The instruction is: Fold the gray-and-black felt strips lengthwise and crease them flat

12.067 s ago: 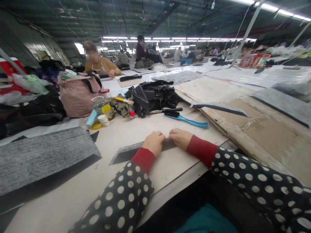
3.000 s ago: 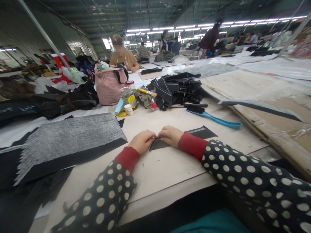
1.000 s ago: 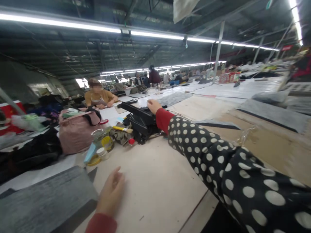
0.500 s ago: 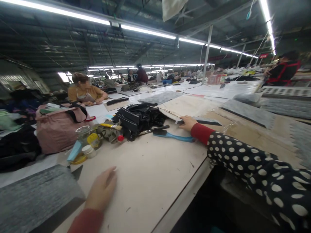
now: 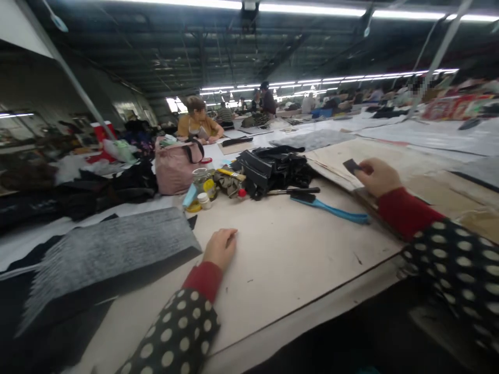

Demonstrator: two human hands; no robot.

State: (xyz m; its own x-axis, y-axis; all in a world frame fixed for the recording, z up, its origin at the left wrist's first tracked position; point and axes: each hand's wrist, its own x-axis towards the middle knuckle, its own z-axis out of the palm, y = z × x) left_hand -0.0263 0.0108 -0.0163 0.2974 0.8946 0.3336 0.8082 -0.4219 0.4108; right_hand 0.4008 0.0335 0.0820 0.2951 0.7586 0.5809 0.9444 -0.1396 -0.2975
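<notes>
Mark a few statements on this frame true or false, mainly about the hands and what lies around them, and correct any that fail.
1. The right hand holds a small dark piece. True.
2. The left hand grips the blue brush. False: the blue brush lies apart from the left hand, in which no object shows.
3. The pink bag is left of the black pile in the picture. True.
4. The grey sheet is under the right hand. False: the grey sheet lies left of the left hand.

Free path over board (image 5: pixel 280 259) right of left hand (image 5: pixel 221 248); brush (image 5: pixel 331 209), black pile (image 5: pixel 273 169) block far side, stack (image 5: pixel 331 158) right.
</notes>
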